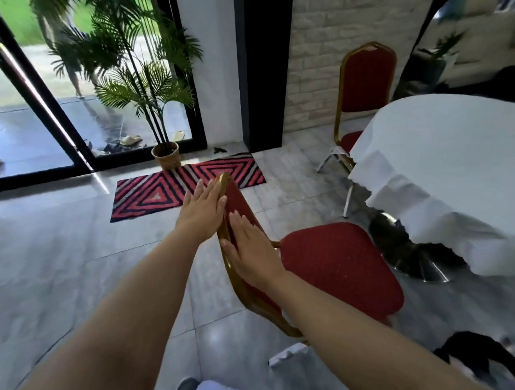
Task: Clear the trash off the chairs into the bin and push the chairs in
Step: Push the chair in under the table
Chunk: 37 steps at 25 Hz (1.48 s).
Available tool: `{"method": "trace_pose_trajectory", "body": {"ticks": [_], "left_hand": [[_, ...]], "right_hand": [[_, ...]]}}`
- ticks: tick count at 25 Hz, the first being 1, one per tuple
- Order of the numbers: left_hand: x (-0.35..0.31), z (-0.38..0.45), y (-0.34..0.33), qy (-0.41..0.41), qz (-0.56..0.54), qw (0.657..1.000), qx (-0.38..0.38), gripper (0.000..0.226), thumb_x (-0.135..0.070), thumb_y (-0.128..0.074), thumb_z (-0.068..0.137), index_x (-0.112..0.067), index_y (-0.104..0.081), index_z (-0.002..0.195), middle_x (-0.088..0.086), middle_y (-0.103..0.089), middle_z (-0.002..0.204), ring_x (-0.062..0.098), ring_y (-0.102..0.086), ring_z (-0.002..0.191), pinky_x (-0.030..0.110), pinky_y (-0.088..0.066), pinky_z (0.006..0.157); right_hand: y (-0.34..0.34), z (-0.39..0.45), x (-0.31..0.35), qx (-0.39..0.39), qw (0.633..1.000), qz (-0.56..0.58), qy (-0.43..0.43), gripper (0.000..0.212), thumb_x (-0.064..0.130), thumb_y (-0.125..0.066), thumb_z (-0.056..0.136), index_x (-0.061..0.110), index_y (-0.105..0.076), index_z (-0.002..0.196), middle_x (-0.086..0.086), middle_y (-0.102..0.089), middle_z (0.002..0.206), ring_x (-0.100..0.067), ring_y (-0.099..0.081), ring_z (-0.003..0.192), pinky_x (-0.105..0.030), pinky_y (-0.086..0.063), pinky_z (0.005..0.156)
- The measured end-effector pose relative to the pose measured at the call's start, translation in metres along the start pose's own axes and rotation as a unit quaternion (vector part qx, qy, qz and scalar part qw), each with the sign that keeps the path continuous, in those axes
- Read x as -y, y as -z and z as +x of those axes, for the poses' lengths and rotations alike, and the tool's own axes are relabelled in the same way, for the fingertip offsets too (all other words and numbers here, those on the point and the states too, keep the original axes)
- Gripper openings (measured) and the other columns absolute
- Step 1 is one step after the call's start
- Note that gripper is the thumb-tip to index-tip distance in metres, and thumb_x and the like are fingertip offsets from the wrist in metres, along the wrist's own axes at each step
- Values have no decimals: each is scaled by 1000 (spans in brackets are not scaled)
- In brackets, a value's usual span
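A red padded chair with a gold frame stands side-on in front of me, its seat (340, 267) bare and pointing toward the table with the white cloth (442, 159). My left hand (202, 208) lies flat against the outer side of the chair's backrest (239, 205) near the top, thumb over the gold edge. On the red inner face rests my right hand (249, 253), thumb hooked on the frame. A second red chair (366, 80) stands at the table's far side, with a small white scrap (335, 151) at its seat edge.
The table's chrome pedestal (413, 259) sits under the cloth. A white scrap (288, 354) lies on the tiles by the near chair's leg, and a black bag-like object (475, 359) is at the bottom right. A striped rug (186, 188) and a potted palm (166, 154) stand by the glass door.
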<state>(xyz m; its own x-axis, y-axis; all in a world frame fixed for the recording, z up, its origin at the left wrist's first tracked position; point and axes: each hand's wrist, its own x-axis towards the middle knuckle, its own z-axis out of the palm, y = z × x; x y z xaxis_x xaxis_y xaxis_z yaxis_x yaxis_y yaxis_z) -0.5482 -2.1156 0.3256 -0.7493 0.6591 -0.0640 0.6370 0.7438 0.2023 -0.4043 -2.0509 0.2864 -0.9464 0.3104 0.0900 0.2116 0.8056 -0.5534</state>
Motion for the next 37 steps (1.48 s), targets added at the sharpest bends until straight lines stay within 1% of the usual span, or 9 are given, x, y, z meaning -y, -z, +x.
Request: {"method": "trace_pose_trajectory", "body": {"ticks": [4, 9, 12, 15, 18, 26, 29, 31, 37], "left_hand": [[25, 39, 4, -115, -56, 990, 54, 55, -42, -13, 105, -22, -11, 156, -5, -4, 163, 11, 5, 150, 34, 3, 121], [40, 70, -1, -192, -158, 965, 81, 54, -41, -17, 105, -20, -21, 154, -4, -8, 163, 9, 2, 150, 26, 2, 117], [44, 88, -4, -241, -189, 948, 84, 53, -39, -18, 105, -17, -30, 152, 0, -15, 162, 12, -2, 150, 24, 1, 116], [42, 90, -5, -275, -222, 933, 66, 50, -33, -21, 106, -11, -38, 147, 7, -22, 160, 18, -5, 150, 31, -3, 119], [44, 88, -10, -266, -255, 927, 70, 50, -33, -20, 106, -11, -37, 147, 7, -22, 160, 18, -3, 150, 34, -3, 121], [18, 81, -8, -266, -217, 936, 78, 50, -30, -18, 106, -7, -34, 148, 11, -15, 162, 22, -1, 151, 36, -2, 122], [-4, 81, -18, -291, -202, 932, 73, 51, -31, -17, 106, -6, -35, 147, 13, -15, 161, 24, -1, 151, 37, -1, 122], [-23, 82, -26, -295, -195, 933, 67, 53, -33, -16, 106, -6, -32, 148, 14, -14, 161, 24, -1, 151, 36, -1, 122], [-93, 96, -51, -284, -192, 938, 54, 61, -44, -11, 103, -10, -15, 154, 9, -5, 163, 20, 4, 151, 40, -1, 123]], "right_hand": [[-28, 28, 22, -94, 994, 16, -56, 62, 40, -29, 105, 12, -12, 157, -4, -17, 164, -16, -16, 151, -39, -21, 122], [-44, 34, 43, -195, 967, -93, -135, 57, 35, -27, 105, 8, -24, 155, -9, -28, 160, -23, -27, 148, -43, -29, 118], [-55, 40, 59, -233, 933, -149, -228, 59, 39, -18, 104, 8, -27, 153, -11, -32, 158, -27, -32, 146, -45, -31, 117], [-58, 37, 61, -222, 922, -194, -251, 61, 42, -17, 104, 8, -25, 154, -10, -33, 158, -28, -33, 145, -47, -31, 116], [-55, 36, 57, -196, 925, -212, -248, 64, 46, -15, 103, 8, -20, 155, -11, -29, 160, -29, -28, 147, -48, -28, 118], [-39, 19, 26, -207, 925, -240, -208, 60, 43, -30, 103, 7, -32, 151, -10, -42, 153, -29, -40, 142, -46, -32, 117], [-20, 6, 3, -192, 929, -245, -202, 61, 43, -31, 103, 9, -27, 154, -8, -36, 157, -24, -34, 145, -42, -28, 119], [-5, -2, -16, -179, 926, -255, -212, 64, 46, -31, 103, 10, -22, 155, -8, -32, 159, -22, -29, 147, -41, -23, 121], [44, -19, -79, -152, 912, -291, -246, 71, 54, -28, 100, 11, -20, 155, -8, -30, 159, -21, -27, 148, -40, -21, 122]]}}
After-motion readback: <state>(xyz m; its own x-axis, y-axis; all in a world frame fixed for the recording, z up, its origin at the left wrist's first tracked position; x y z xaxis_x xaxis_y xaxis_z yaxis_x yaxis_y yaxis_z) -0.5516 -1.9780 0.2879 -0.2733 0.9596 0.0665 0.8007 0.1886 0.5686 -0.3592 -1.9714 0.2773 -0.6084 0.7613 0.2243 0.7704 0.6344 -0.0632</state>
